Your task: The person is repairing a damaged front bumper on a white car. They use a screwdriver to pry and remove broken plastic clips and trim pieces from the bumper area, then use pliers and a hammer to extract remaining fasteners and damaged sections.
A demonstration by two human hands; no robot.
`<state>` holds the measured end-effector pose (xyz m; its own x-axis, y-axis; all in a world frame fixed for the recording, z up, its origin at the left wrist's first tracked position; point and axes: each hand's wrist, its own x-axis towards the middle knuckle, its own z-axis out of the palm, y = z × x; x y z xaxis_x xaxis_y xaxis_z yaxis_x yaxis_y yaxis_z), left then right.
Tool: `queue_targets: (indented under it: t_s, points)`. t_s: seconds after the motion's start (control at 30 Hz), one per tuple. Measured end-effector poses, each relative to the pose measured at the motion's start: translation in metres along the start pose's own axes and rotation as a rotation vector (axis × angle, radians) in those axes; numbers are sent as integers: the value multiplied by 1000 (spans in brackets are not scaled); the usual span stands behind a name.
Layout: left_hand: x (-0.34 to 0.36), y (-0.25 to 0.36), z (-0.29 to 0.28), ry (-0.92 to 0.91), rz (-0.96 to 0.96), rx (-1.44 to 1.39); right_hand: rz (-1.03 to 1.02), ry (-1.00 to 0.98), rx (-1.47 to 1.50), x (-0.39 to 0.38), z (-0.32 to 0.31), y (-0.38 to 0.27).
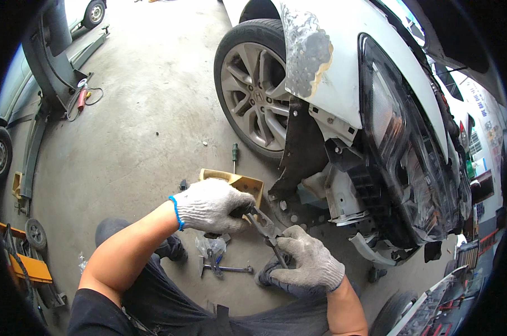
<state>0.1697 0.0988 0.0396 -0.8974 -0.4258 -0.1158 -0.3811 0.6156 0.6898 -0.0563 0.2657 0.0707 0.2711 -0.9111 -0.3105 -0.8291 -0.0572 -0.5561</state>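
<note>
Both my hands wear whitish knit work gloves and meet low over the floor in front of my knees. My left hand (pixel 215 206) is closed round the handles of metal pliers (pixel 263 225), whose jaws point toward the other hand. My right hand (pixel 310 262) pinches a thin dark piece (pixel 278 253) at the jaws; its exact kind is too small to make out. Just beyond my left hand sits a yellow tray (pixel 259 187). A green-handled screwdriver (pixel 235 152) lies against its far side.
A white car with a bare-metal patch on its fender (pixel 309 53), a wheel (pixel 259 92) and an exposed headlight (pixel 390 106) fills the right. Between my feet lie a hammer (pixel 236 269) and a clear plastic bag (pixel 208 245). A lift post (pixel 49 67) stands far left.
</note>
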Motion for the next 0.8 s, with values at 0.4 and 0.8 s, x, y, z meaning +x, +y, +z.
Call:
queue_targets:
  t_s: [0.4, 0.8]
  points:
    - [6, -4, 21, 67, 185, 285, -4, -46, 41, -7, 8, 10]
    - [8, 2, 38, 164, 159, 526, -19, 58, -17, -5, 30, 21]
